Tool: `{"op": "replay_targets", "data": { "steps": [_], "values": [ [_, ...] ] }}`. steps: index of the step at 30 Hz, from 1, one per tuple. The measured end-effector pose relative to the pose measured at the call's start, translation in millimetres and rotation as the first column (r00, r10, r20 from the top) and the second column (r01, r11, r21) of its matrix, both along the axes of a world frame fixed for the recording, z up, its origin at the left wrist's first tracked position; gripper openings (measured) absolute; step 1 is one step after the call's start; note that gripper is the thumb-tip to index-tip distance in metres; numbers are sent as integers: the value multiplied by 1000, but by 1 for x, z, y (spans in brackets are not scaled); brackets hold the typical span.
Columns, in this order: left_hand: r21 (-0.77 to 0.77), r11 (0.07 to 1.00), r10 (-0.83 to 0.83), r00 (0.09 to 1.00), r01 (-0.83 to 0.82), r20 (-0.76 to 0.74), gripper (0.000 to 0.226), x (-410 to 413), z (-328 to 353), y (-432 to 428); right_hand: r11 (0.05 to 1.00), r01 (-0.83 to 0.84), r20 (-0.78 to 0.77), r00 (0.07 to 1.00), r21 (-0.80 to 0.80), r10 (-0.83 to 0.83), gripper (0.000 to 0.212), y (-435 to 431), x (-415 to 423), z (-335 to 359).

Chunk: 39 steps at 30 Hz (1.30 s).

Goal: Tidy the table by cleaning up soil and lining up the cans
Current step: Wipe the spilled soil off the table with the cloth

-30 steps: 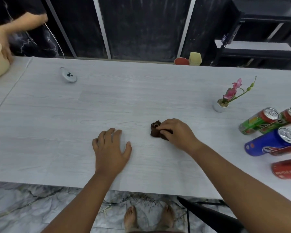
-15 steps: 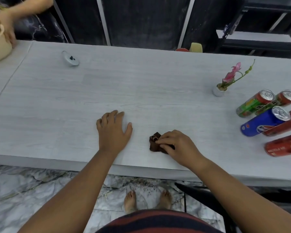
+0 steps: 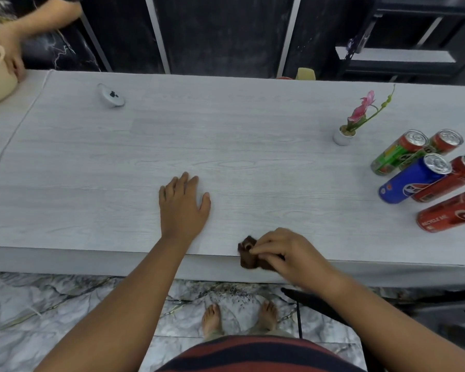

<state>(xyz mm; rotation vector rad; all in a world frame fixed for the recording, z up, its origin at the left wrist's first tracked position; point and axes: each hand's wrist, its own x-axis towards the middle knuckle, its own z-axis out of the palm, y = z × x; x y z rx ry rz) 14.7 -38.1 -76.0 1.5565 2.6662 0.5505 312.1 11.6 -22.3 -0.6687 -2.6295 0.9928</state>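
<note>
Right hand (image 3: 287,253) dragged brown cloth (image 3: 249,257) to table (image 3: 226,146) edge, L hand (image 3: 183,205) flat

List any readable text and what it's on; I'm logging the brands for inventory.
"PE", partly hidden: logo on the blue can.
Mirrored, blurred white lettering on the nearest red can: unreadable.
Dark lettering on the green cans: too blurred to read.
Nothing else carries text.

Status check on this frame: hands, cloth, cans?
Right hand pinching brown cloth at table edge. Left hand flat, empty. Cans clustered far right. Nothing in the way.
</note>
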Motion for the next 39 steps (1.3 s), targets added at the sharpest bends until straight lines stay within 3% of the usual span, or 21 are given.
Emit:
{"op": "replay_targets", "data": {
  "steps": [4,8,16,23,27,32,36,39],
  "values": [
    [12,1000,2,1000,-2,10,59,1,1,-1,988,136,-29,991,78,-134,27,51,-18,15],
    [18,1000,4,1000,-5,24,59,1,2,-2,991,46,44,998,128,-52,25,44,-30,3],
    [34,999,5,1000,-6,27,63,0,-1,-2,991,-56,-9,998,118,58,25,-12,-1,-23],
    [37,999,3,1000,-4,27,63,0,-1,-2,988,107,-17,994,112,-106,27,13,-10,-12],
    [36,999,1,1000,-2,23,60,0,0,-1,993,71,-1,997,98,-71,25,6,-9,-16],
    [31,1000,4,1000,-4,22,58,0,-1,-1,998,46,68,997,-52,-42,23,-1,-4,-15],
    [31,999,5,999,-6,33,58,0,0,-1,959,124,10,992,-253,-126,20,7,-16,-5],
    [25,1000,7,999,-8,36,58,0,0,-1,984,153,-9,988,-87,-154,21,20,-26,-1]
  ]
}}
